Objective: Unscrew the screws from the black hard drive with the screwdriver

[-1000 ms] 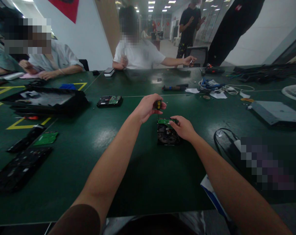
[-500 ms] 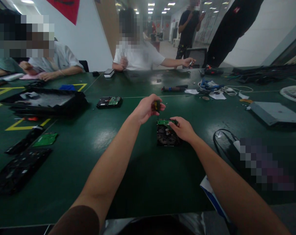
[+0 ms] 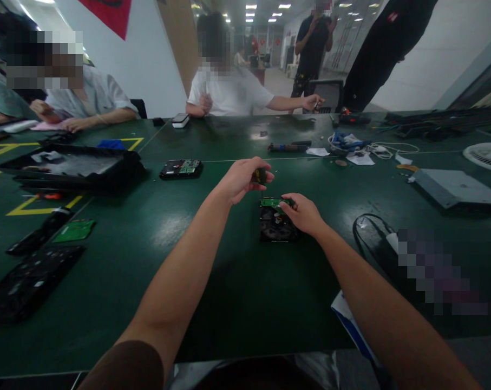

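Observation:
A black hard drive (image 3: 278,225) lies on the green table with a green circuit board (image 3: 269,202) along its far end. My right hand (image 3: 304,212) is closed on the drive's right side, thumb over the board and fingers at the far edge. Above the board's left end, my left hand (image 3: 247,179) is closed around the dark handle of a screwdriver (image 3: 260,174) with yellow marks. Its thin shaft points straight down toward the board's far left corner; whether the tip touches is too small to tell.
Another hard drive (image 3: 181,169) sits farther back. To the left are a black tray (image 3: 70,168), a loose green board (image 3: 75,230) and black housings (image 3: 30,281). On the right stand a grey metal box (image 3: 458,188) and a cable (image 3: 361,238). People sit across the table.
The screwdriver handle has turned slightly in my left hand, and the fingers have shifted around it. My right hand and the hard drive stay in place.

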Available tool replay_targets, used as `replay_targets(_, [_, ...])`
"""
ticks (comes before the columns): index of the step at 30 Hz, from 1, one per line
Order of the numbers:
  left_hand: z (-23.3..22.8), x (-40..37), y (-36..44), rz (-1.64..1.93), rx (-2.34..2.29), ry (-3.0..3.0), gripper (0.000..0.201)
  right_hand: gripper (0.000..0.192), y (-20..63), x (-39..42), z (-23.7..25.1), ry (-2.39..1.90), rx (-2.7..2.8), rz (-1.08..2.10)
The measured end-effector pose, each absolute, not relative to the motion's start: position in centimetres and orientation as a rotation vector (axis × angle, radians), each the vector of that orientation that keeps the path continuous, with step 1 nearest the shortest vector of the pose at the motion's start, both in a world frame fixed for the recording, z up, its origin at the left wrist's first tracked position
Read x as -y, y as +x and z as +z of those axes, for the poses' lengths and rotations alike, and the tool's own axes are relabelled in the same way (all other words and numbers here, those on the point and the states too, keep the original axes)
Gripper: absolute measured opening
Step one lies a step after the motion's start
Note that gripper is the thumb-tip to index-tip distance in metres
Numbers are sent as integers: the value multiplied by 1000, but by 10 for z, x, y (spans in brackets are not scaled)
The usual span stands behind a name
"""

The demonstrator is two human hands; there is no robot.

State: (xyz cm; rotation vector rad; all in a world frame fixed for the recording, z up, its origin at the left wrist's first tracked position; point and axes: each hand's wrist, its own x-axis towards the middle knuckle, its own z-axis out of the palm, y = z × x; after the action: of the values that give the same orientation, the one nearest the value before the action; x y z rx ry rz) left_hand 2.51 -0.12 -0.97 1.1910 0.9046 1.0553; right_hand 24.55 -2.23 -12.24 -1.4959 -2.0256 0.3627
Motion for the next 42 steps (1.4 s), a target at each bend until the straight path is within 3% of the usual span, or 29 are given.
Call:
replay_targets(24, [-16, -4, 25, 1214, -1042, 1341, 24, 35, 244, 22, -123, -1502, 2019, 354])
replay_targets(34, [-14, -1, 29, 1112, -770, 1004, 16, 34, 244, 25, -121, -1495, 2019, 361])
replay_targets(42, [-12, 0, 25, 1108, -912, 1264, 21, 34, 244, 24, -122, -1497, 2011, 364])
